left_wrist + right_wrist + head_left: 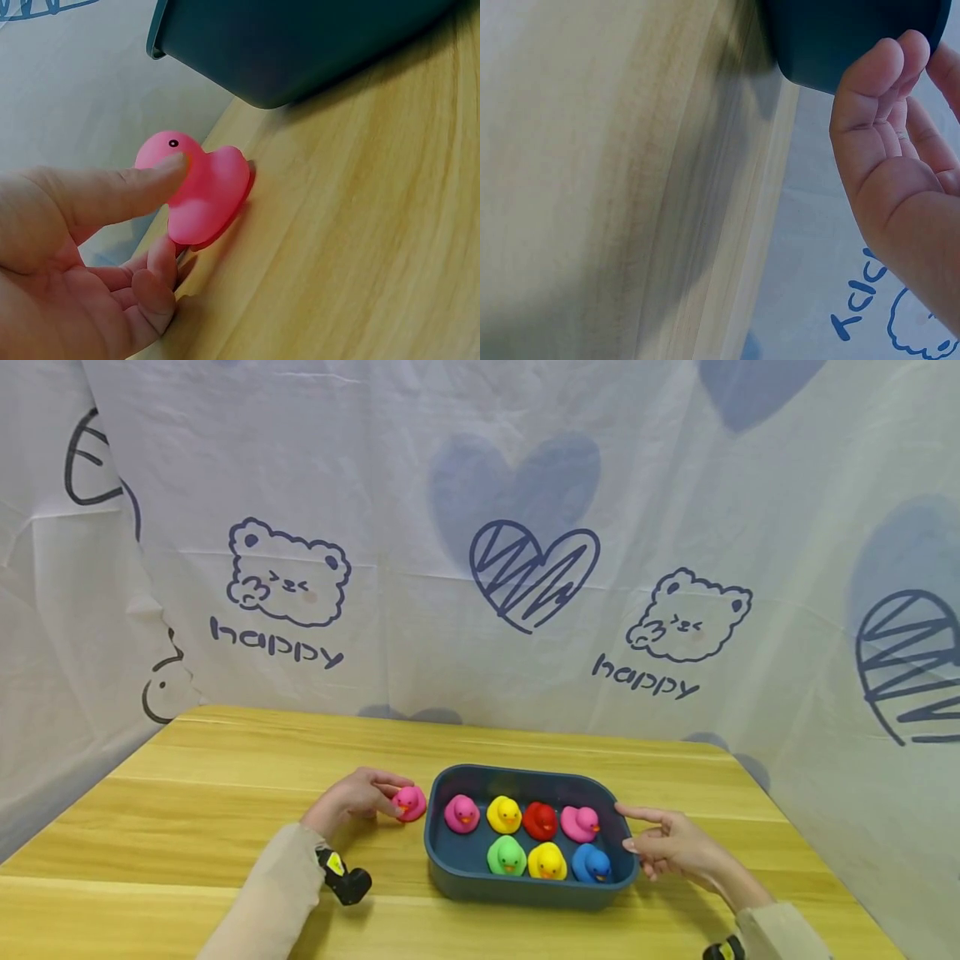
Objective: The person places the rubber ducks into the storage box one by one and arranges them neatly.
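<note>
My left hand (pixel 362 795) pinches a pink rubber duck (pixel 409 803) between thumb and fingers, just left of the dark blue-green bin (pixel 517 893). In the left wrist view, the thumb presses the side of the duck (pixel 214 195) close to the wooden tabletop. My right hand (pixel 675 847) is at the bin's right end. Its index finger is stretched out to the rim, and the thumb tip touches the rim too. In the right wrist view, the other fingers (pixel 866 82) are loosely bent beside the bin's outer wall (pixel 832 37).
Several rubber ducks stand in the bin in two rows: pink (pixel 462 814), yellow (pixel 504 815), red (pixel 540 821) and pink (pixel 580 823) behind, green (pixel 507 856), yellow (pixel 547 862) and blue (pixel 591 863) in front. A printed white cloth (pixel 420 610) hangs behind the wooden table (pixel 225 777).
</note>
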`<state>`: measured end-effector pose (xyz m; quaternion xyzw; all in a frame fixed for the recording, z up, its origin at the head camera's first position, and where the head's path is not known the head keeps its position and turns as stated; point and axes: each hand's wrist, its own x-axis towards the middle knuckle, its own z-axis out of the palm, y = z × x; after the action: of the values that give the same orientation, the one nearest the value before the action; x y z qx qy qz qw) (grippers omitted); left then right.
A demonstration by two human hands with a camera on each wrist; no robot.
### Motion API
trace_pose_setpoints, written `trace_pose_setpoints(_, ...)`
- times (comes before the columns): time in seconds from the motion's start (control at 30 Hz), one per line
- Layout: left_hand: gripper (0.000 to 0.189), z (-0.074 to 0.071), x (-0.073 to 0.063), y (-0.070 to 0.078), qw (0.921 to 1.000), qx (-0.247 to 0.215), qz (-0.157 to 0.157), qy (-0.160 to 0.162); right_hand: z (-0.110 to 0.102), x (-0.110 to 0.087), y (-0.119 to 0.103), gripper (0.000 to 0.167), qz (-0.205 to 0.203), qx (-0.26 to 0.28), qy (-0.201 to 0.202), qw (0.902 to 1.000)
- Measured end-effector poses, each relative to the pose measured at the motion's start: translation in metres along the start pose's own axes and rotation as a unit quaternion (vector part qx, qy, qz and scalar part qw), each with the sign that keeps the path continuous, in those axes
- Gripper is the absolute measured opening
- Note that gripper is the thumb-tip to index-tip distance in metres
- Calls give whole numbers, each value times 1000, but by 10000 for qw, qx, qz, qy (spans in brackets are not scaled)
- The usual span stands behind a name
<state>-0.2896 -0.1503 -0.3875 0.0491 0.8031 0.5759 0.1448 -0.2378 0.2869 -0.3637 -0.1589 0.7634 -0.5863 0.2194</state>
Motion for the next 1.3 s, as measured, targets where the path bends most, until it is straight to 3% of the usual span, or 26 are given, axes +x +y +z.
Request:
trace_pose_setpoints(0.33,40,0,1,-1,9997,88,189,-117,0,0,-1,69,35,12,3,10000)
trace_pose_setpoints(0.5,38,-1,-2,0,9997,2,261,-31,1,0,-1,68,68,67,-17,10000)
trace_pose_setpoints(0.83,37,-6,-8,11,9951,-921,334,-117,0,0,-1,69,90,170,-30,9998)
trace_pose_setpoints(0.97,38,-6,-10,18,9943,-951,452,-138,0,0,-1,69,76,153,-23,9999)
trace_pose_setpoints(1.3,43,-3,-13,29,9921,-1180,417,-68,-1,1,2,68,-2,80,-44,10000)
